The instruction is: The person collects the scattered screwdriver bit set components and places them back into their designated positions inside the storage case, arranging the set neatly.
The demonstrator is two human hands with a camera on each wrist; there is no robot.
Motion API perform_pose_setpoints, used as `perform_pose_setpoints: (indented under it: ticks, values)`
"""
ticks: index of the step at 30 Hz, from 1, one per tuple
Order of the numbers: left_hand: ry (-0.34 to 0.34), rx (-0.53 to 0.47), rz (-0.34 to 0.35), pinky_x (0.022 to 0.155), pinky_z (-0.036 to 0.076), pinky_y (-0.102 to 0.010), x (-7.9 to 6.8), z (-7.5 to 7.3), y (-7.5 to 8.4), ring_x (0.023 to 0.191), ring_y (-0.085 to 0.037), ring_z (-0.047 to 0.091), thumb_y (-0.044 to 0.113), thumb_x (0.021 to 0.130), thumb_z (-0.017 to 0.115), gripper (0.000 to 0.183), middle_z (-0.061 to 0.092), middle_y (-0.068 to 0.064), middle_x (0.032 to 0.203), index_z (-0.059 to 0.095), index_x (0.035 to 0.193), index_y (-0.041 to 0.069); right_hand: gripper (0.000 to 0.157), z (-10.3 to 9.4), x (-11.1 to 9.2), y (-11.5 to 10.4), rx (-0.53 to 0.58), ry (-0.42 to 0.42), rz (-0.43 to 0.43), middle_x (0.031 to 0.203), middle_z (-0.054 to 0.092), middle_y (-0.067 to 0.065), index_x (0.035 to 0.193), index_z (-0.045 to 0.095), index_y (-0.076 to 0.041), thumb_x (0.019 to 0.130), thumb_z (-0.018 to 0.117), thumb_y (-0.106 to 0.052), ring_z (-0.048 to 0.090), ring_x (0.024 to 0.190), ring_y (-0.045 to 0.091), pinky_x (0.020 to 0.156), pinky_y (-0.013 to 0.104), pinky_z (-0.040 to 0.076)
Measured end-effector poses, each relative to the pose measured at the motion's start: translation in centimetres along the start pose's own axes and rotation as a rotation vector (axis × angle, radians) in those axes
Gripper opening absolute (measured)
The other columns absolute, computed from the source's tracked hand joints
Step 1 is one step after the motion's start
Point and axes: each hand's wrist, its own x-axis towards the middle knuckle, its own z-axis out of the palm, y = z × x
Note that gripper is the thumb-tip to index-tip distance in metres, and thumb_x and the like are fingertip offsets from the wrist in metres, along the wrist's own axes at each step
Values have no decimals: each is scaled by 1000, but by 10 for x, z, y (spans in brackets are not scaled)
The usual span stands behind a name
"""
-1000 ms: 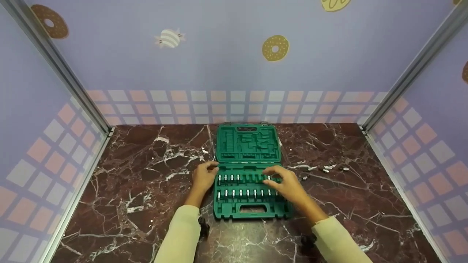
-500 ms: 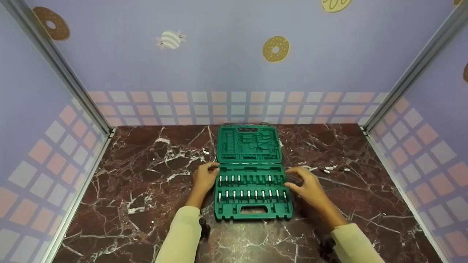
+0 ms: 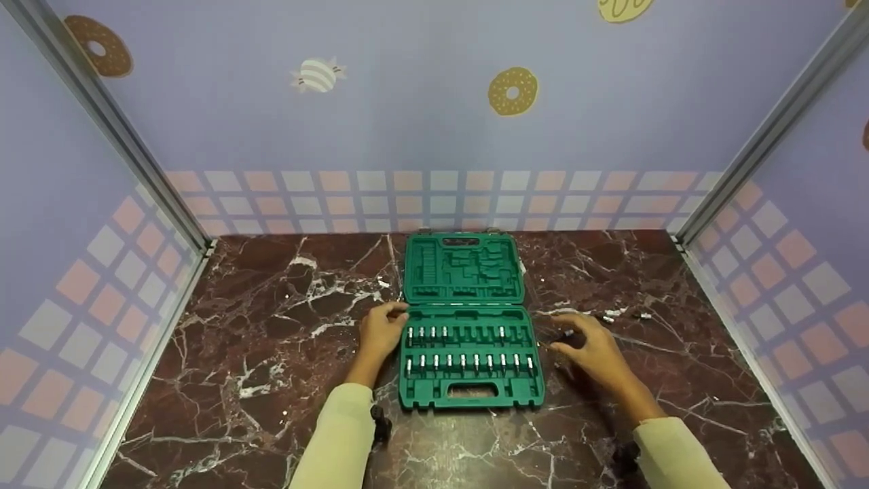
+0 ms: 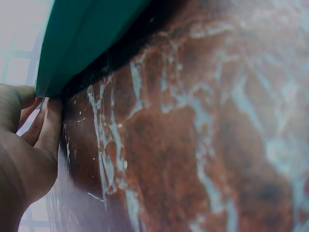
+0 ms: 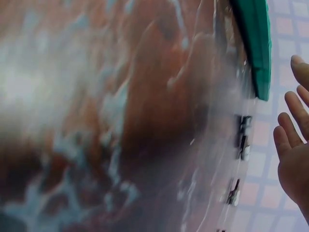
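Note:
A green tool case (image 3: 473,392) lies open flat, its lid (image 3: 464,269) laid back. Chrome bit sockets (image 3: 449,362) stand in two rows of slots; the upper row has bare slots. At the case's left edge, my left hand (image 3: 380,331) touches the side near the hinge with thumb and fingertips. In the left wrist view, those fingertips meet the corner of the case (image 4: 72,43). To the right of the case my right hand (image 3: 594,350) hovers with fingers and thumb parted, around a loose bit socket (image 3: 569,333). The right wrist view shows this hand (image 5: 294,145) holding nothing.
Other loose bit sockets (image 3: 609,317) lie on the dark red marbled table (image 3: 271,367) beyond my right hand, with one (image 3: 642,316) farther right. Patterned purple panels (image 3: 434,122) wall in the back and both sides.
My right hand has moved from over the upper row of the case out to the right, down towards the loose bit socket. My left hand has stayed at the case's left edge.

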Motion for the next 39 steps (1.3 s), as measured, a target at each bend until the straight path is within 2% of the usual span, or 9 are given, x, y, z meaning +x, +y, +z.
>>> perform_pose_setpoints:
  ticks: [7, 14, 21, 30, 39]
  values:
    - [-7, -14, 13, 91, 56, -48, -1, 0, 0, 102, -26, 71, 17, 99, 71, 18, 77, -4, 105, 79, 115, 16, 54, -3, -6, 21, -15, -25, 34, 133, 68, 15, 132, 68, -8, 82, 88, -16, 57, 127, 39, 110, 60, 42]
    - [2, -24, 32, 88, 57, -47, -1, 1, -2, 99, -26, 72, 15, 99, 71, 17, 77, -5, 103, 79, 113, 14, 50, -6, -2, 35, -42, -44, 15, 133, 66, 17, 129, 70, -6, 82, 87, -10, 58, 128, 40, 112, 58, 40]
    - [14, -19, 19, 90, 56, -47, 0, 1, -3, 100, -27, 72, 16, 98, 72, 17, 77, -5, 103, 79, 113, 15, 39, -5, 3, 41, -89, -41, 13, 127, 69, 16, 122, 74, -8, 84, 84, -5, 61, 123, 41, 108, 59, 44]
    - [6, -21, 25, 88, 57, -47, 1, 1, -4, 100, -26, 72, 16, 98, 72, 18, 77, -5, 104, 79, 114, 15, 33, -1, 7, 44, -110, -66, 21, 123, 68, 16, 120, 75, -6, 88, 81, -6, 62, 119, 42, 104, 60, 46]
    - [-10, -29, 23, 88, 57, -47, 0, 0, -2, 101, -26, 72, 16, 99, 70, 18, 77, -5, 107, 78, 116, 15, 21, 4, 9, 44, -122, -27, 29, 108, 66, 14, 110, 76, -5, 89, 79, -5, 65, 102, 35, 92, 55, 52]
